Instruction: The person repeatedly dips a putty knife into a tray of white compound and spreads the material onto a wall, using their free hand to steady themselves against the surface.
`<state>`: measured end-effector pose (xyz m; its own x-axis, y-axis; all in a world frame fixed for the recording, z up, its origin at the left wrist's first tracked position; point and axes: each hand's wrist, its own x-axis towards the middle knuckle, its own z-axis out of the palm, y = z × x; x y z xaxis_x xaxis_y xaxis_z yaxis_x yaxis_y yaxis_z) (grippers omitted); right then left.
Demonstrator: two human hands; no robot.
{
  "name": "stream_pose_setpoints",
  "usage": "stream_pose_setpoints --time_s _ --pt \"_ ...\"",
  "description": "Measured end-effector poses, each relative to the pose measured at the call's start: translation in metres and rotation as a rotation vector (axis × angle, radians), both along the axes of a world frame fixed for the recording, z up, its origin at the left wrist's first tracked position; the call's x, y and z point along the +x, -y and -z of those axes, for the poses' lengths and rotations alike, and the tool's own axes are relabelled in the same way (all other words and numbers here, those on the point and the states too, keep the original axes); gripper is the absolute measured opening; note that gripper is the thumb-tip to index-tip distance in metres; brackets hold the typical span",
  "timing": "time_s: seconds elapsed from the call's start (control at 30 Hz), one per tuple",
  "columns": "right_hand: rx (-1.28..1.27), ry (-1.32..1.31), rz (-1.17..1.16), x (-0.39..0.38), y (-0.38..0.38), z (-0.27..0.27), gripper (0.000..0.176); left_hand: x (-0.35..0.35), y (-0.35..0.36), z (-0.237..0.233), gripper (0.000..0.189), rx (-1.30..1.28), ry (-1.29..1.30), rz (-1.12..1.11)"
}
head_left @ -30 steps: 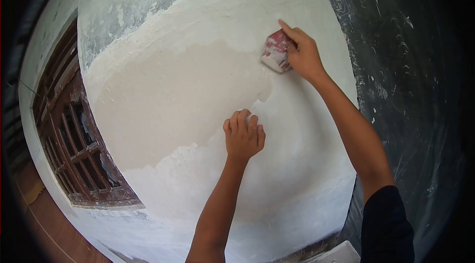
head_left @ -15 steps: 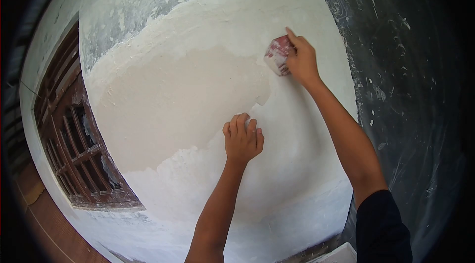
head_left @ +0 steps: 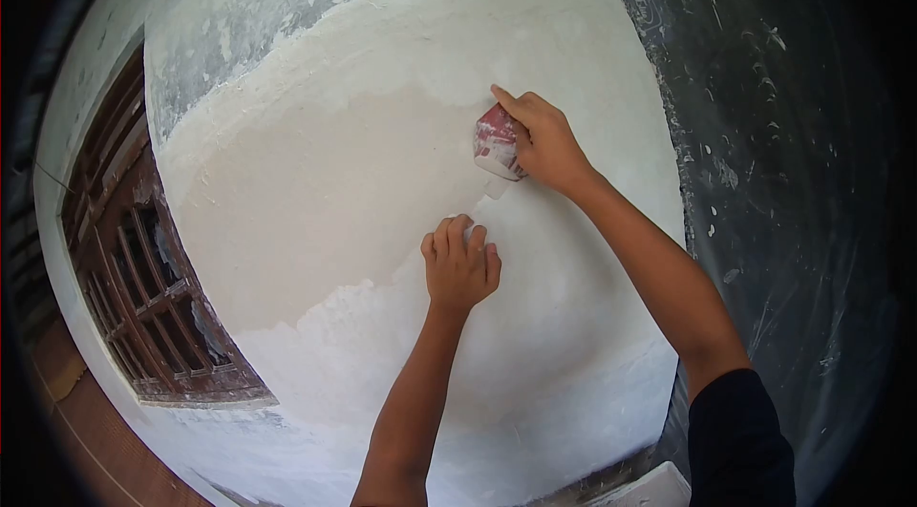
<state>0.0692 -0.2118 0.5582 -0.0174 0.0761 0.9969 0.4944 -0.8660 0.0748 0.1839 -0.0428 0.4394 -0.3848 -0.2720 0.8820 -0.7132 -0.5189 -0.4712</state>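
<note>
Pale plastered wall (head_left: pixel 315 163) fills the middle; dark, scuffed wall (head_left: pixel 774 173) runs down the right; brown barred window (head_left: pixel 162 287) sits at left, clear of both hands; the red-and-white smeared scraper (head_left: pixel 496 142), right of centre, lies against the plaster, clamped in the right hand (head_left: pixel 549 144); below it, the left hand (head_left: pixel 460 264) curls its fingers round something whitish, mostly hidden.

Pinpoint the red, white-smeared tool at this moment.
In the head view, the tool is in the right hand, at the wall, above and right of the left hand.
</note>
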Motion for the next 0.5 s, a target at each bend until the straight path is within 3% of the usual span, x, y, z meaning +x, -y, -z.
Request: stream_pose_setpoints --time_s 0.1,0.2,0.27,0.33,0.4,0.47,0.5 --pt "0.393 0.216 0.140 0.000 0.015 -0.011 0.054 0.000 -0.001 -0.001 0.035 0.002 -0.001 0.002" --pt "0.262 0.215 0.054 -0.006 0.000 -0.003 0.055 -0.002 -0.001 -0.002 0.028 -0.031 0.021 -0.010" --pt "0.078 0.033 0.019 0.002 -0.014 0.006 0.053 -0.002 -0.001 -0.001 0.028 -0.033 0.017 -0.013" --pt "0.203 0.193 0.187 0.021 0.006 -0.002 0.051 -0.001 -0.001 -0.001 0.028 -0.027 0.014 -0.010" --pt "0.447 0.277 0.156 0.004 0.012 -0.014 0.050 -0.001 -0.001 -0.002 0.029 -0.029 0.012 -0.007" --pt "0.433 0.248 0.111 -0.003 0.000 -0.009 0.051 -0.002 -0.001 -0.002 0.029 -0.028 0.016 -0.003" --pt "0.253 0.155 0.085 0.001 -0.006 -0.002 0.051 -0.003 -0.001 -0.003 0.029 -0.032 0.014 -0.003"
